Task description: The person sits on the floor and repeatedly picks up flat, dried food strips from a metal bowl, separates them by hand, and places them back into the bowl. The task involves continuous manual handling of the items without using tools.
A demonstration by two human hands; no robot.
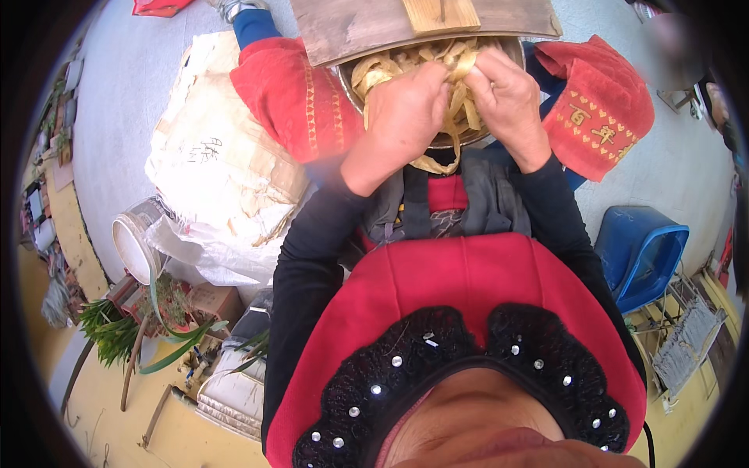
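Observation:
Both my hands are over a round metal basin (466,140) heaped with flat, glossy tan strips (377,70). My left hand (406,114) is closed, its fingers pinching part of a strip at the near side of the heap. Opposite it, my right hand (506,96) grips a folded strip (464,63) between thumb and fingers. A loose loop of strip (436,167) hangs over the basin's near rim towards my lap. Across the far side of the basin lies a worn wooden board (357,29), with a paler wood block (442,14) on top. My fingertips are partly hidden.
Red towels (275,99) cover my knees. Left of me lies a pale woven sack (222,158) bearing writing, beside a tipped white bucket (131,245). A blue plastic bin (641,257) is at my right. Potted plants (111,330) and a white lidded container (234,380) are behind left.

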